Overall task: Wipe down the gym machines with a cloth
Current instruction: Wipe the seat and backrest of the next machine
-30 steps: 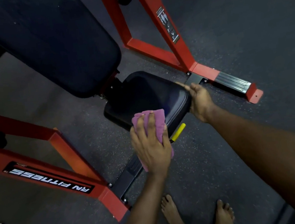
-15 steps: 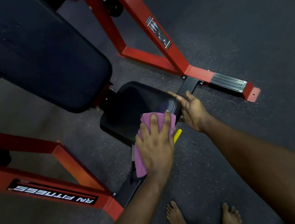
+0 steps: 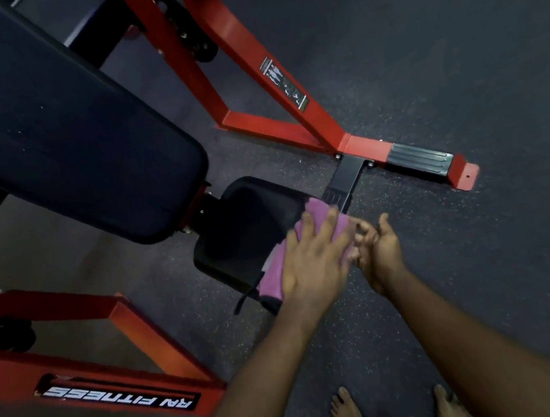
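Observation:
A pink cloth (image 3: 269, 279) lies over the near right edge of the small black seat pad (image 3: 241, 226) of a red-framed gym machine. My left hand (image 3: 310, 259) presses flat on the cloth with its fingers straight and spread. My right hand (image 3: 381, 247) is close beside it on the right, at the seat's corner, with its fingers loosely bent towards the left hand. I see nothing held in it, though this part of the view is blurred. The seat's front edge is hidden under the cloth and my hands.
A large black back pad (image 3: 52, 130) slopes up to the left above the seat. Red frame legs (image 3: 290, 110) run behind it to a ribbed footplate (image 3: 420, 157). Another red beam with white lettering (image 3: 116, 394) lies at the lower left. My bare feet (image 3: 347, 416) stand on the dark rubber floor.
My left hand has slid the cloth to the right across the seat, up against my right hand. The right hand's fingers have curled in. The yellow knob under the seat is now hidden.

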